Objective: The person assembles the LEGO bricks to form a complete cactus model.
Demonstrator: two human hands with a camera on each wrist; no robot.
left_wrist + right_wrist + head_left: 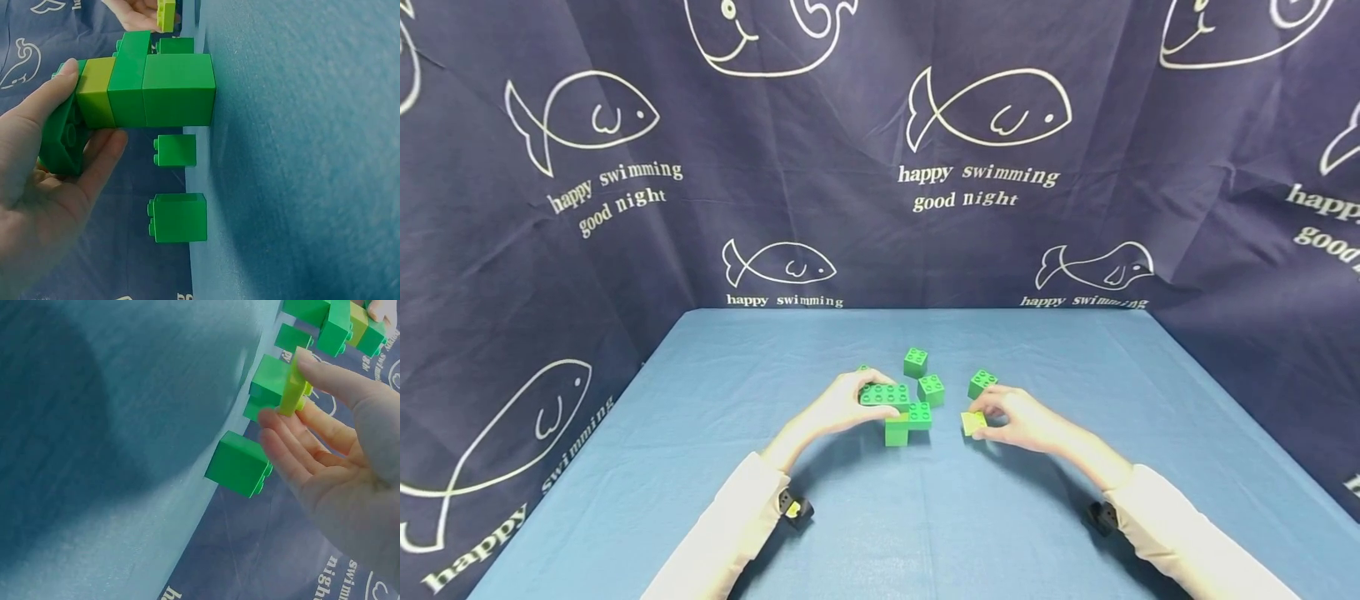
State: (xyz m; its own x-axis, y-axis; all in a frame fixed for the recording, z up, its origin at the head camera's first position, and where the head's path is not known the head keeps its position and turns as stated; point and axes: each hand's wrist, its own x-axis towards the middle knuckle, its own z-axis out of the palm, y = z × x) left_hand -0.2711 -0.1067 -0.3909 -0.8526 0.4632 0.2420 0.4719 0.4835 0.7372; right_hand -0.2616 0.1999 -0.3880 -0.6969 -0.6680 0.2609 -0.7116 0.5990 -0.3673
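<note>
My left hand [842, 406] grips the top of a small stack of toy building bricks, thumb on one side and fingers on the other. Its top is a long studded green brick [883, 394]. Beneath that, in the left wrist view, come a yellow-green brick [95, 92], another green brick [129, 84] and a green block [179, 90] lowest. To the right, my right hand [1024, 419] pinches a thin yellow brick [292, 384] between thumb and fingertips, apart from the stack. Its studs face the palm in the right wrist view.
Loose green bricks lie on the blue table [865, 517]: one at the back [915, 362], one near the stack [931, 389], and one beyond my right hand [982, 382]. Part of another green brick [863, 367] shows behind my left hand. A dark printed curtain [850, 200] hangs behind.
</note>
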